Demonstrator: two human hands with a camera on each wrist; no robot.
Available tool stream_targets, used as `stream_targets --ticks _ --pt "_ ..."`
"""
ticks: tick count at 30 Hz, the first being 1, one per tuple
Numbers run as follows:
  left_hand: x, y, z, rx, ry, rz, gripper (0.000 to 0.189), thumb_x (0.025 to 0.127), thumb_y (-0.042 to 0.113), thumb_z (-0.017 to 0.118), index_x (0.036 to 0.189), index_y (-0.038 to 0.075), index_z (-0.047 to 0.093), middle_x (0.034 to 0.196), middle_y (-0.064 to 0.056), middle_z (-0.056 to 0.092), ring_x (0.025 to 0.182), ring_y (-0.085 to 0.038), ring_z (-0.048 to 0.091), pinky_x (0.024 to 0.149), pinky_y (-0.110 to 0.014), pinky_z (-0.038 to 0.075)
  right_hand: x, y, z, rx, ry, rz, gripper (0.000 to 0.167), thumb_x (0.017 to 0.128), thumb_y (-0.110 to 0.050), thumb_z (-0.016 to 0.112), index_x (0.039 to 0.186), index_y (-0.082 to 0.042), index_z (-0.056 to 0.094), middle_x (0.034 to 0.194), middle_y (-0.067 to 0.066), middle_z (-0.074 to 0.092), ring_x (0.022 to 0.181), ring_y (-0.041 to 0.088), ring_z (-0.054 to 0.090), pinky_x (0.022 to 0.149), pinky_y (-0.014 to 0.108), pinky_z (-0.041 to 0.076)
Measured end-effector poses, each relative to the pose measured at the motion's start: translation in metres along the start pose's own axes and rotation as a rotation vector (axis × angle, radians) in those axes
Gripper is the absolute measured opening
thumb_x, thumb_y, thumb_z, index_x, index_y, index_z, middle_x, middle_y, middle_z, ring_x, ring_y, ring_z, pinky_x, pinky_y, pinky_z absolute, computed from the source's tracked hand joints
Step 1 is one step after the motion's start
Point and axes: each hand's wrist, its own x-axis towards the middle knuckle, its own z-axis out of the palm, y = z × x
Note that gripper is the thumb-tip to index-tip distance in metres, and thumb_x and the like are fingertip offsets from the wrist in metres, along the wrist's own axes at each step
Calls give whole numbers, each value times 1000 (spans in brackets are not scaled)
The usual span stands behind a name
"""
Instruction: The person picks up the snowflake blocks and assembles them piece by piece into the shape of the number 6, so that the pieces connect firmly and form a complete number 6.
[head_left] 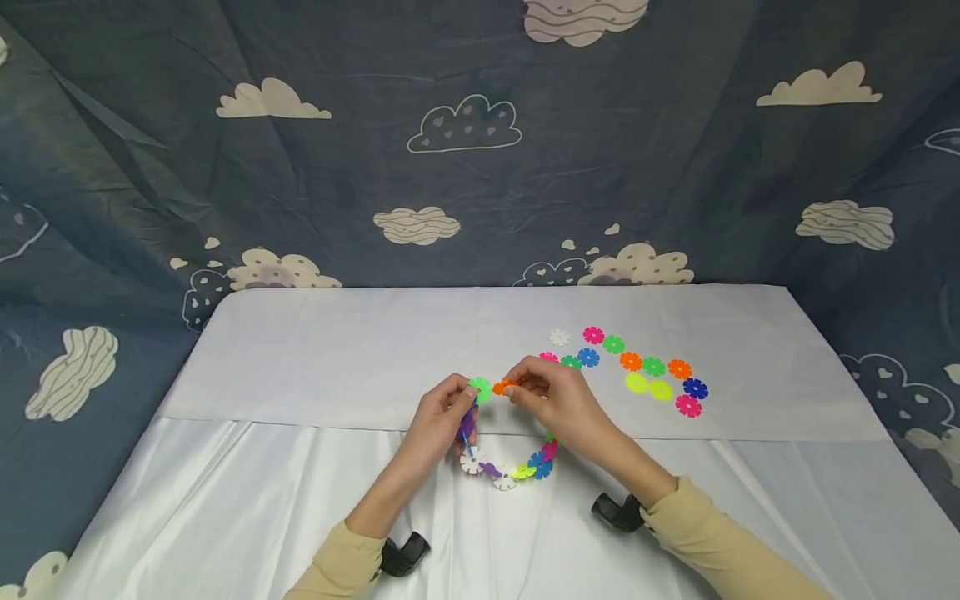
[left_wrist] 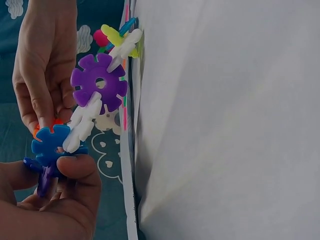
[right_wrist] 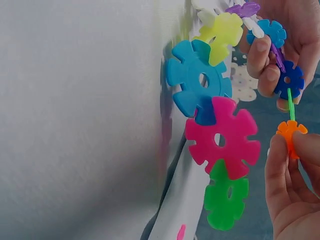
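A chain of slotted flower-shaped plastic discs hangs in a loop between the hands, with white, yellow, blue [right_wrist: 187,75], pink [right_wrist: 220,132] and green discs; the green disc [right_wrist: 226,197] is at its free end. My left hand [head_left: 438,412] pinches the chain's other end, near a dark blue disc [right_wrist: 290,80] and a blue disc [left_wrist: 50,145]. Beyond those fingers stands a light green disc [head_left: 480,389], edge-on in the right wrist view. Thumb and fingers of my right hand [head_left: 562,404] pinch an orange disc [head_left: 504,387] against its edge; how far their slots engage, I cannot tell.
Loose discs in several colours lie on the white-covered table [head_left: 337,358] behind and right of the hands, among them a white disc [head_left: 559,337], a yellow disc [head_left: 661,390] and a pink disc [head_left: 688,406]. A dark cloud-patterned cloth [head_left: 465,183] hangs behind the table.
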Motion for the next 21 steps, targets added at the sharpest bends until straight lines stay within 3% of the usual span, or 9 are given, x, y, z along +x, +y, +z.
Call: stream_targets --ticks 3,9,16,21 --pt "0 0 1 -3 0 -1 26 105 21 48 103 -3 54 73 -11 55 53 -18 53 43 -23 39 -1 0 0 -9 11 -9 19 86 -1 74 96 -16 69 90 -1 70 73 14 65 66 29 56" --pt "0 1 1 -16 -13 -8 25 104 22 52 101 -3 56 73 -16 56 53 -19 53 43 -23 39 -2 1 2 -25 29 -50 21 85 -2 76 97 -18 71 93 -9 67 76 10 63 70 28 56" --pt "2 1 0 -28 -35 -7 30 104 22 52 102 -8 56 70 -14 56 52 -17 53 44 -23 41 0 -2 0 -17 40 -27 20 84 -1 77 95 -16 69 88 -8 68 75 12 66 69 28 56" --pt "1 0 0 -32 -28 -10 30 104 21 52 100 -9 56 68 -12 57 50 -17 53 43 -23 41 0 -1 2 3 45 -86 22 82 4 76 91 -15 68 88 -8 67 78 11 66 73 26 56"
